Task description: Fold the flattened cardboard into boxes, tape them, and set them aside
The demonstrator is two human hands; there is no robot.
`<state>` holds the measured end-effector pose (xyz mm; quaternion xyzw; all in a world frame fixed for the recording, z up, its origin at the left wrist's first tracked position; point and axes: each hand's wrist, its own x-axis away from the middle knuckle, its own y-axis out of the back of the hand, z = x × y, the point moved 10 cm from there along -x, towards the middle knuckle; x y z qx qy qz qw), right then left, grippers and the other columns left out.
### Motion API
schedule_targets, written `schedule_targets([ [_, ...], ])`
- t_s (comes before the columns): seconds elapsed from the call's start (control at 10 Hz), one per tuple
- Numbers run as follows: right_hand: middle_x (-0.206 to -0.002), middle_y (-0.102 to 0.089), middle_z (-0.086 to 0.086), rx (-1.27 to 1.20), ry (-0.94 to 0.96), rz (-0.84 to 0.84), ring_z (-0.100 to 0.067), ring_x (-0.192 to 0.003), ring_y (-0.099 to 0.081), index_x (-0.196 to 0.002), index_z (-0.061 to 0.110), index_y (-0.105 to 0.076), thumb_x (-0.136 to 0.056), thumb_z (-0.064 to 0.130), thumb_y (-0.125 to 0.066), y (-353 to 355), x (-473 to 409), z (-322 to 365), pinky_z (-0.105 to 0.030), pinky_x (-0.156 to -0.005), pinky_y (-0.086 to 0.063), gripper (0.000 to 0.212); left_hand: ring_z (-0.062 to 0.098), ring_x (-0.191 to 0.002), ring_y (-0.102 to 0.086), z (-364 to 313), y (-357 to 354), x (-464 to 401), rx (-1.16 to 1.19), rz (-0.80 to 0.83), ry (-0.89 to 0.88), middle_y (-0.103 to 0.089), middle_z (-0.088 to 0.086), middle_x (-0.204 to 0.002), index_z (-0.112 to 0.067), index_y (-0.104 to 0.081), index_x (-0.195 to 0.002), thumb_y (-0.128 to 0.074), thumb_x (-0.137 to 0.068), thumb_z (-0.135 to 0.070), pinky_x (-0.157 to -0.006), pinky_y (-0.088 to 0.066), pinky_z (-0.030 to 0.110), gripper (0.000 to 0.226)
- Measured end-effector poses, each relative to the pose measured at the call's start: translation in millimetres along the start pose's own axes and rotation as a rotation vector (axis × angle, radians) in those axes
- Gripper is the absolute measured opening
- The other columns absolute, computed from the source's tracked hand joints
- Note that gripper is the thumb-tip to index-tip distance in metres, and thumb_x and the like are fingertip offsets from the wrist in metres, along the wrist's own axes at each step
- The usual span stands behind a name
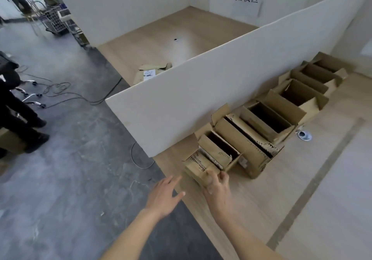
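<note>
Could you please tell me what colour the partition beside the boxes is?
White; the partition shows plainly in the head view.

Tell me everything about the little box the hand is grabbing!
The small box is brown cardboard, worn, with rows of dark print on its flaps. It stands on the wood floor at the near end of a row of open boxes along a white partition. Its top is open, flaps up. The right hand grips its near corner, thumb on the side; the left hand hovers beside it, fingers spread, not touching.
</note>
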<state>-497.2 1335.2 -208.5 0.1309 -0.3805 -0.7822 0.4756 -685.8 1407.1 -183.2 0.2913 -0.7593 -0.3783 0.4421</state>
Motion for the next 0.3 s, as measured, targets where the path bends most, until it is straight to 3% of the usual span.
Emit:
schedule_targets([
  [0.2, -0.162, -0.023, -0.011, 0.056, 0.052, 0.011, -0.032, -0.135, -0.049, -0.148, 0.040, -0.035, -0.086, 0.025, -0.078, 8.2, 13.4, 3.7, -0.040, -0.105, -0.049, 0.076, 0.018, -0.152, -0.020, -13.0, 3.7, 5.8, 0.005, 0.007, -0.051, -0.020, -0.004, -0.166, -0.037, -0.023, -0.158, -0.045, -0.100, -0.058, -0.124, -0.020, 0.041, 0.066],
  [0.3, -0.161, -0.024, -0.007, 0.031, 0.121, -0.032, -0.031, -0.142, -0.041, -0.148, 0.040, -0.035, -0.088, 0.024, -0.076, 26.3, 26.1, 8.8, -0.041, -0.110, -0.043, 0.075, 0.019, -0.152, -0.021, -27.0, 13.2, 18.1, -0.065, -0.030, -0.098, -0.020, -0.003, -0.167, -0.036, -0.022, -0.159, -0.043, -0.100, -0.060, -0.124, -0.019, 0.040, 0.067],
])
